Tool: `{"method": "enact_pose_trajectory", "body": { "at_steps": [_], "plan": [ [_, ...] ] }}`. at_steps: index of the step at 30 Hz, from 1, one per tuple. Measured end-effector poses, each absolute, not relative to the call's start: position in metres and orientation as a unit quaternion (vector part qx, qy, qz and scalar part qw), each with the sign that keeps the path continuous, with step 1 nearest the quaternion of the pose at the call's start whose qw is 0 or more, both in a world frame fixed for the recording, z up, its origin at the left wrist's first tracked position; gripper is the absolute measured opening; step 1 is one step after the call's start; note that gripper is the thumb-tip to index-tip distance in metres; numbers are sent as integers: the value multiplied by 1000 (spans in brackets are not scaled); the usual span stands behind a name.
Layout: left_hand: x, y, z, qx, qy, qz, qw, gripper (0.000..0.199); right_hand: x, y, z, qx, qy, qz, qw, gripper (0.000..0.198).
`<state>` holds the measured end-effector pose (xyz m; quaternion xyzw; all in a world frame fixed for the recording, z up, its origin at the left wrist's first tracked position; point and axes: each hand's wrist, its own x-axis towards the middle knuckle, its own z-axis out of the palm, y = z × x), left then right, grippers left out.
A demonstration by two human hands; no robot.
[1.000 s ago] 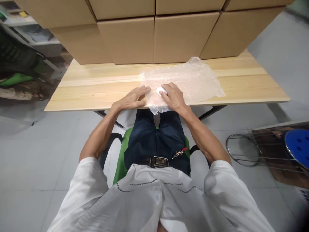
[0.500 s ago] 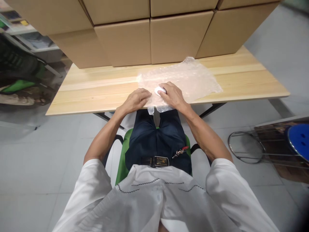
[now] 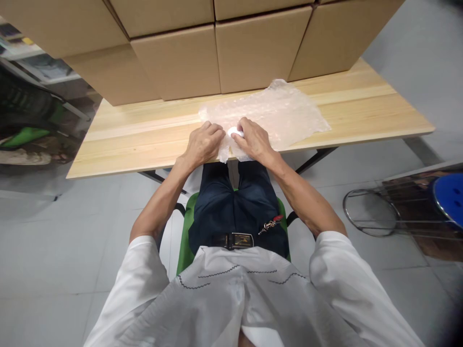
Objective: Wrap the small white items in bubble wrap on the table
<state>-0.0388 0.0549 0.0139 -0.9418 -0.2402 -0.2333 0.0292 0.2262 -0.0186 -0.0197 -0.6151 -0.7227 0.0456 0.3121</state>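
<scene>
A crinkled sheet of clear bubble wrap (image 3: 289, 113) lies spread on the wooden table, its near edge bunched up at the table's front. On its near part rests a small, smooth white rounded object (image 3: 236, 131), shaped like a computer mouse; part of it is hidden by fingers. My right hand (image 3: 255, 138) is closed round the object's right side, thumb in front and fingers behind. Just left of the object, my left hand (image 3: 206, 141) has its fingers curled down on the wrap's near left part, pinching it; the fingertips are partly hidden.
Large cardboard boxes (image 3: 177, 62) stand stacked along the back of the wooden table (image 3: 119, 140). A blue-topped stool (image 3: 448, 195) is on the floor at right. At left are a dark chair (image 3: 25, 103) and shelves. The table's front edge runs close to my legs.
My left hand has closed on the wrap's near edge, which is now raised toward the white object. My right hand keeps hold of the object. The view has shifted slightly.
</scene>
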Motion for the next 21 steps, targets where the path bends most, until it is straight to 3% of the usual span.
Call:
{"method": "enact_pose_trajectory", "body": {
  "at_steps": [9,21],
  "plan": [
    [10,59,41,-939,-290,-184,5,22,239,-15,-8,-603,-713,112,340,32],
    [44,91,24,-901,-282,-266,-193,26,252,-17,4,-569,-671,241,411,28]
  ]
}}
